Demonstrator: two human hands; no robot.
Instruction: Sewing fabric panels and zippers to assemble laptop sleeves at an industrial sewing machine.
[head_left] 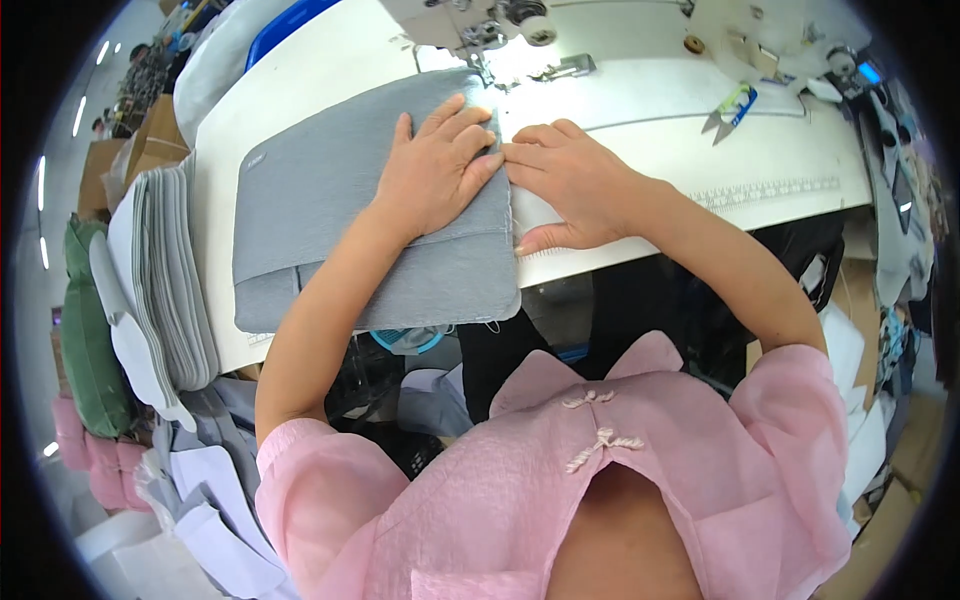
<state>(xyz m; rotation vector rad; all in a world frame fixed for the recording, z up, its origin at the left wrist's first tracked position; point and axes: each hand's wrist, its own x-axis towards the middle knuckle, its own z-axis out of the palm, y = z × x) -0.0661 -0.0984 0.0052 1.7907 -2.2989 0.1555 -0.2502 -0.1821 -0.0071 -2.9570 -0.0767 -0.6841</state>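
Note:
A grey fabric sleeve (320, 215), flat and rectangular with a seamed band across its near part, lies on the white table. Its far right corner is under the sewing machine head (470, 30), close to the presser foot (484, 72). My left hand (435, 165) rests flat on the sleeve near its right edge, fingers spread. Against that same edge, my right hand (570, 185) touches the fabric with bent fingertips, its thumb held apart lower down on the table. Neither hand is closed round the fabric.
Thread snips (730, 113) with green and blue handles lie at the right on the table (640, 150). A printed ruler strip (770, 192) runs along the near edge. Stacked grey padded pieces (165, 270) stand at the left, beside a green bundle (95, 330). A small bobbin (694, 44) sits far right.

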